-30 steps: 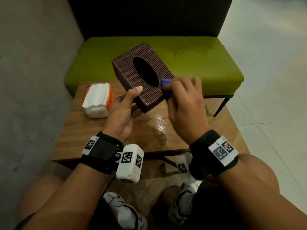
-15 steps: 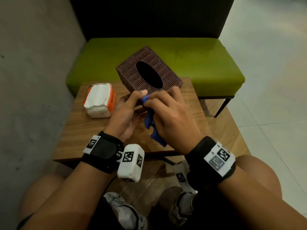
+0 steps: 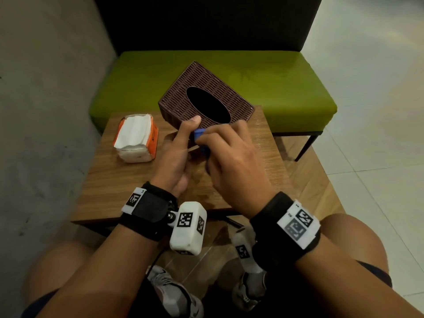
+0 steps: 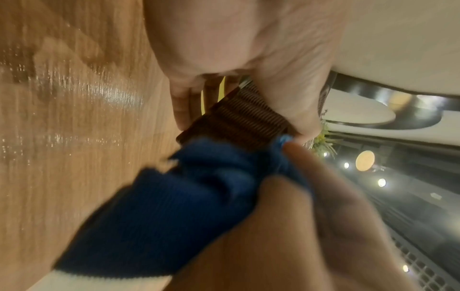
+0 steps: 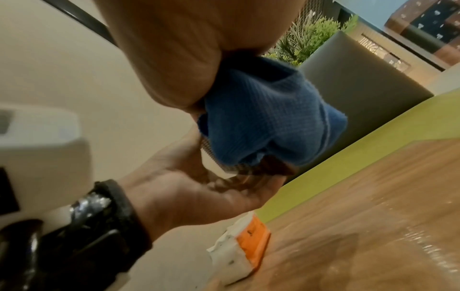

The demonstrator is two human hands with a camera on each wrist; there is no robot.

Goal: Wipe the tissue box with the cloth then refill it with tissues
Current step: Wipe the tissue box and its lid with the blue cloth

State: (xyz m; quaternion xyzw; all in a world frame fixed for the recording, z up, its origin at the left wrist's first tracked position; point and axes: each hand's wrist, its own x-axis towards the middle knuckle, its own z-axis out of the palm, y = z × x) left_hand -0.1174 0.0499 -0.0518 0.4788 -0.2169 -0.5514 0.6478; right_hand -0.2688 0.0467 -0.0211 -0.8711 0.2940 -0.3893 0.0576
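A dark brown woven tissue box [image 3: 206, 102] with an oval opening is held tilted above the wooden table [image 3: 128, 180]. My left hand [image 3: 179, 154] grips its near corner, thumb on the top face and fingers underneath [image 4: 181, 106]. My right hand [image 3: 229, 154] holds a bunched blue cloth [image 3: 199, 136] against the box's near side [image 4: 239, 122]. The cloth [image 5: 268, 126] covers most of that side, and its loose end hangs toward the table [image 4: 154, 216]. An orange and white pack of tissues [image 3: 136, 137] lies on the table to the left.
A green cushioned bench [image 3: 275, 88] with a dark backrest stands right behind the table. A grey wall [image 3: 46, 111] runs along the left. Pale floor tiles [image 3: 378, 111] lie to the right. My knees and shoes sit below the table's near edge.
The right hand with the cloth moved from the box's right edge to its near side beside the left thumb. The box dropped lower and turned flatter toward the table.
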